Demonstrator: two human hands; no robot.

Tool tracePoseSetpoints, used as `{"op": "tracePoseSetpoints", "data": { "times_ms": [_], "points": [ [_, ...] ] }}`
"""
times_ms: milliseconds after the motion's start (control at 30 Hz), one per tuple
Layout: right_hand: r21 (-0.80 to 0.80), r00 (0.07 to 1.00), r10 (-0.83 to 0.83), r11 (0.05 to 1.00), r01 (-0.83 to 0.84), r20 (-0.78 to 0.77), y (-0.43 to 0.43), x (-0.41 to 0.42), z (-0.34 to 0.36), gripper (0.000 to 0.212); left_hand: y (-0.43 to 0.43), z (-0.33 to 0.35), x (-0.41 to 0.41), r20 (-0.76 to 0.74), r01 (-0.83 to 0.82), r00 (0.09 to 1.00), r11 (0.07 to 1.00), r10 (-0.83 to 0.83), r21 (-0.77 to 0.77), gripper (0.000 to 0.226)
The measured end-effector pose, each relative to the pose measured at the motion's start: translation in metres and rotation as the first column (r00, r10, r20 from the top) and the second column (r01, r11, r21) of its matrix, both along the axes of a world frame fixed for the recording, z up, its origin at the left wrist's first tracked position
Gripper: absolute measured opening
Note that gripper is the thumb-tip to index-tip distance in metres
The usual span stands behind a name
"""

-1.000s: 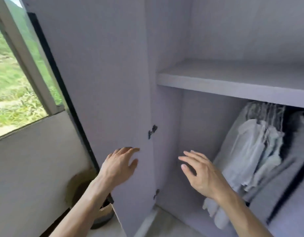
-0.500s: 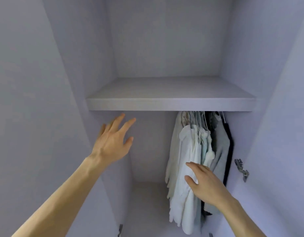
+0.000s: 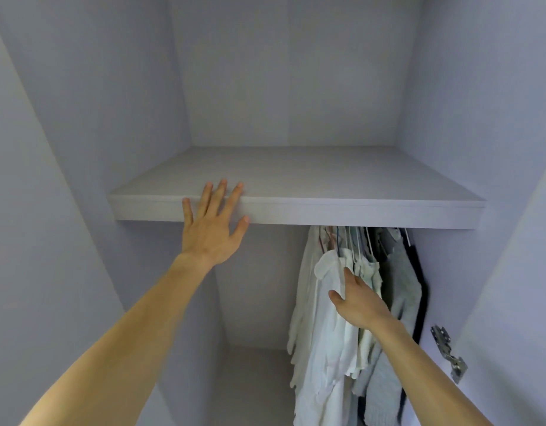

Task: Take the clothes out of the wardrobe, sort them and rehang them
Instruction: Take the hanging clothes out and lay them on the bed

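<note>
While facing into the wardrobe (image 3: 296, 72), lays the left hand (image 3: 212, 232) flat against the front edge of the shelf (image 3: 342, 210), fingers straight and spread; touches with the loosely extended right hand (image 3: 357, 302), gripping nothing, the clothes (image 3: 324, 348) hanging bunched beneath the shelf at right.

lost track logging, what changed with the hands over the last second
The left hand rose and now rests flat on the front edge of the pale grey shelf. The right hand moved up against the hanging white shirts, gripping nothing. They stayed hanging.
</note>
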State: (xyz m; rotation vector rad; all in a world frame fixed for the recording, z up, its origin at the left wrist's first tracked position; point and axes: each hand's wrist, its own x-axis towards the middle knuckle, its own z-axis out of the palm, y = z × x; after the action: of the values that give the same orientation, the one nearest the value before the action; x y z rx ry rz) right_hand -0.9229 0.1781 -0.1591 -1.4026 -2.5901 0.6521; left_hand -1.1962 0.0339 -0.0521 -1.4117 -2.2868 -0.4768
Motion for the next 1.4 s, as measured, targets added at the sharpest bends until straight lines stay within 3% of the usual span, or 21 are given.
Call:
{"op": "tracePoseSetpoints", "data": {
  "times_ms": [100,233,400,467,567,667,900,1233,1400],
  "points": [
    [-0.013,0.999,-0.026,1.000,0.027,0.030,0.022,-0.017,-0.012,0.065,0.009,-0.012,-0.006,-0.044,-0.007,0.999,0.995,0.011,0.095,0.062],
    [0.022,0.996,-0.040,0.999,0.042,-0.078,0.040,-0.039,-0.027,0.029,0.015,-0.024,-0.012,-0.057,-0.011,0.998,0.986,0.020,0.164,0.064],
    [-0.071,0.985,-0.064,0.996,0.053,-0.159,0.047,-0.063,-0.024,0.028,0.021,-0.030,-0.015,-0.066,-0.008,0.998,0.978,0.022,0.207,0.066],
    [-0.195,0.977,-0.078,0.980,0.038,-0.197,0.053,-0.070,-0.020,0.026,0.023,-0.030,-0.016,-0.071,-0.009,0.997,0.977,0.025,0.215,0.066],
    [-0.489,0.945,-0.187,0.871,0.033,-0.269,0.064,-0.079,-0.014,0.030,0.024,-0.031,-0.017,-0.083,-0.014,0.996,0.974,0.034,0.227,0.067],
    [-0.618,0.900,-0.280,0.786,0.015,-0.335,0.070,-0.088,-0.013,0.036,0.024,-0.031,-0.017,-0.089,-0.016,0.995,0.974,0.037,0.226,0.067],
    [-0.671,0.734,-0.392,0.732,-0.117,-0.555,0.057,-0.099,-0.026,0.041,0.025,-0.031,-0.016,-0.094,-0.028,0.994,0.974,0.050,0.224,0.067],
    [-0.542,0.687,-0.241,0.799,-0.261,-0.686,0.039,-0.104,0.006,0.028,0.025,-0.030,-0.016,-0.097,-0.042,0.993,0.978,0.063,0.205,0.068],
    [-0.510,0.744,-0.131,0.803,-0.308,-0.655,0.014,-0.099,-0.002,0.026,0.023,-0.028,-0.013,-0.098,-0.058,0.992,0.981,0.077,0.183,0.067]
  ]
}}
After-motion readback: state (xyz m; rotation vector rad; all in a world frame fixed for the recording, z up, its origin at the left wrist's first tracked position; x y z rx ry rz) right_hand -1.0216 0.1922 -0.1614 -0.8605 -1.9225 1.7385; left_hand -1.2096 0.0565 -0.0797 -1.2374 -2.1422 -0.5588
